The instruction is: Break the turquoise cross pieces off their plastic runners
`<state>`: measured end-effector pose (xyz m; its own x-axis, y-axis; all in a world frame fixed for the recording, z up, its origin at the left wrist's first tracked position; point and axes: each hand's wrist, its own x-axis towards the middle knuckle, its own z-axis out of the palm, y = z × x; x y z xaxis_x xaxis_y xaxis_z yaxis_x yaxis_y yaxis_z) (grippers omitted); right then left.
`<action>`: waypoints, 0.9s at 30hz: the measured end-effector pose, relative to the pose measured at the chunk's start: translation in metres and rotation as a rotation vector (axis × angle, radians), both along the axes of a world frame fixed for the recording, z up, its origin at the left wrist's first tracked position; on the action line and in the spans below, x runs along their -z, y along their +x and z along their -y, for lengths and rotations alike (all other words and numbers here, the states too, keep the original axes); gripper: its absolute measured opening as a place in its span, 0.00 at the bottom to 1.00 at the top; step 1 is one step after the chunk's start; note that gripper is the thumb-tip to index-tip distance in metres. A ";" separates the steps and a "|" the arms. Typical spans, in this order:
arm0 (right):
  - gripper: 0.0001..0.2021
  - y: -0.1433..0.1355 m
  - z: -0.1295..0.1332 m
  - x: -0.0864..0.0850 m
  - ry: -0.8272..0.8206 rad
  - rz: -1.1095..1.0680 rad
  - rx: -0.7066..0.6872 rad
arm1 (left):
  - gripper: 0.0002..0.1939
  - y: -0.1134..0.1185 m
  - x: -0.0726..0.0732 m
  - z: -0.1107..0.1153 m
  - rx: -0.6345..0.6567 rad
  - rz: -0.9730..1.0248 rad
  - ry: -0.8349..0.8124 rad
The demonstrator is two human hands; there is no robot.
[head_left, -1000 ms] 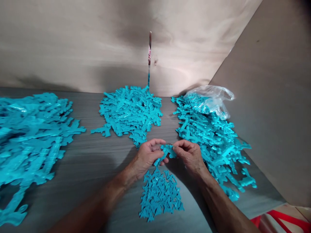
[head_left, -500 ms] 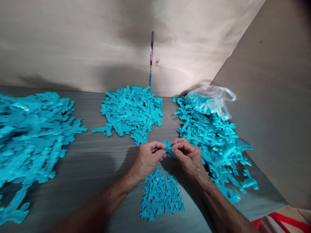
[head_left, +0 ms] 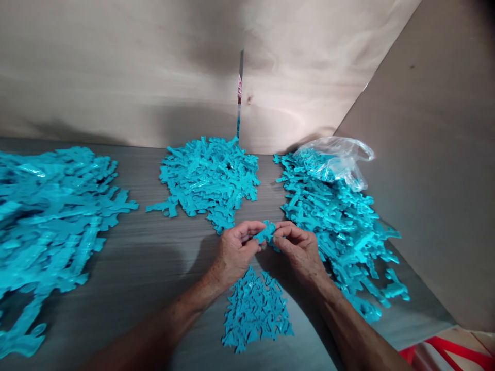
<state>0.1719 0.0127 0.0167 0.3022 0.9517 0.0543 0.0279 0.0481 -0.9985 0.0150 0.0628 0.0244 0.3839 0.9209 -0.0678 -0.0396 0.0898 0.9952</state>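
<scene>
Between both hands, above the table, is a small turquoise flat piece [head_left: 266, 233] with lobed edges. My left hand [head_left: 240, 245] pinches its left side with thumb and fingers. On the opposite side, my right hand [head_left: 297, 246] grips it in the same way, and the fingertips hide part of its outline. Just below the hands lies a small heap of turquoise scraps [head_left: 257, 309] with pointed corners. A pile of longer turquoise pieces [head_left: 211, 178] sits beyond the hands.
A large turquoise pile [head_left: 54, 216] covers the left of the table [head_left: 154, 257]. Another pile [head_left: 328, 216] runs along the right, with a clear plastic bag [head_left: 340, 157] on top. A thin metal strip [head_left: 240, 98] stands against the wooden back panel [head_left: 116, 67].
The piece has turned a little between my fingers, and more of it shows near my left thumb. My left fingers have shifted their grip slightly. The piles have stayed put.
</scene>
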 end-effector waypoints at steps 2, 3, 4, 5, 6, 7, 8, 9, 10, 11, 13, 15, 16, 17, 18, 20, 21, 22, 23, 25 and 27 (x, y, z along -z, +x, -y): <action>0.04 0.000 0.001 0.000 0.008 -0.016 -0.038 | 0.13 0.000 0.001 0.000 -0.023 0.012 0.000; 0.03 -0.001 0.002 0.000 0.014 -0.022 -0.056 | 0.13 0.000 0.002 0.000 -0.024 0.006 0.013; 0.03 -0.001 0.002 0.001 0.023 -0.026 -0.071 | 0.12 0.000 0.002 0.000 -0.019 -0.007 0.034; 0.03 -0.001 0.003 0.002 0.031 -0.027 -0.081 | 0.12 0.000 0.003 0.001 -0.008 -0.022 0.058; 0.03 -0.002 0.003 0.003 0.039 -0.025 -0.083 | 0.11 -0.001 0.004 0.001 0.003 -0.036 0.083; 0.03 -0.002 0.004 0.004 0.044 -0.021 -0.078 | 0.11 -0.001 0.004 0.001 0.012 -0.049 0.103; 0.03 -0.002 0.004 0.005 0.045 -0.016 -0.071 | 0.11 -0.001 0.004 0.002 0.017 -0.061 0.115; 0.03 -0.002 0.004 0.006 0.041 -0.007 -0.062 | 0.11 -0.002 0.005 0.002 0.016 -0.074 0.122; 0.03 -0.002 0.004 0.006 0.032 0.008 -0.052 | 0.11 -0.002 0.005 0.002 0.011 -0.087 0.128; 0.03 -0.003 0.004 0.006 0.022 0.023 -0.038 | 0.11 -0.002 0.006 0.003 0.004 -0.103 0.135; 0.03 -0.003 0.004 0.006 0.007 0.052 -0.016 | 0.12 -0.003 0.007 0.003 -0.003 -0.134 0.156; 0.04 -0.004 0.004 0.006 0.004 0.069 -0.004 | 0.12 -0.004 0.008 0.003 -0.002 -0.154 0.187; 0.04 -0.004 0.005 0.006 0.006 0.079 0.001 | 0.12 -0.004 0.008 0.003 -0.003 -0.166 0.204; 0.04 -0.004 0.005 0.005 0.009 0.097 0.004 | 0.13 -0.004 0.009 0.004 -0.007 -0.179 0.222; 0.04 -0.005 0.006 0.005 0.016 0.123 0.006 | 0.13 -0.004 0.009 0.004 -0.012 -0.196 0.240; 0.04 -0.005 0.007 0.005 0.044 0.176 0.010 | 0.13 -0.004 0.008 0.004 -0.025 -0.233 0.271; 0.04 -0.005 0.007 0.005 0.061 0.195 0.012 | 0.13 -0.004 0.007 0.005 -0.029 -0.246 0.285; 0.03 -0.005 0.007 0.005 0.076 0.210 0.013 | 0.13 -0.004 0.007 0.005 -0.031 -0.256 0.296; 0.03 -0.006 0.008 0.005 0.087 0.222 0.014 | 0.13 -0.004 0.006 0.005 -0.034 -0.262 0.306; 0.04 -0.006 0.008 0.004 0.097 0.251 0.013 | 0.14 -0.004 0.004 0.005 -0.043 -0.267 0.318; 0.05 -0.007 0.008 0.002 0.106 0.291 0.006 | 0.14 -0.004 0.003 0.005 -0.055 -0.268 0.317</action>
